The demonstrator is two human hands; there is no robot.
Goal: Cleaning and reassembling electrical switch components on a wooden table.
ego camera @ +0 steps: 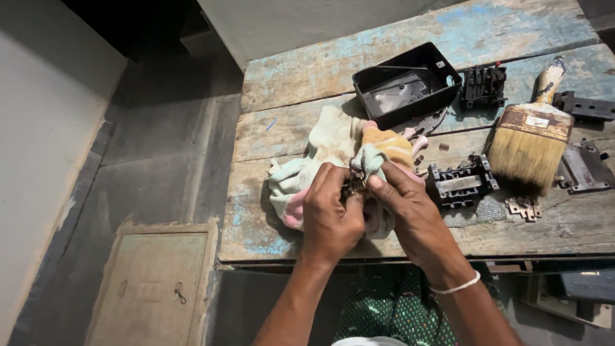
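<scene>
- Left hand [331, 218] pinches a small dark metal part [354, 186] at the bench's front edge, at 7 o'clock from the black tray [442, 69]
- Right hand [410, 211] closed on the pastel rag [333, 144]; best rubbed in short firm strokes

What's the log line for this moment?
left hand: pinching small metal part | right hand: rubbing it with rag | nearby: black tray, paintbrush, wooden table

Worn plank table [307, 74] carrying a rag [320, 150], black tray [405, 83], paintbrush [533, 138] and black parts [460, 181] toward the right edge.
</scene>
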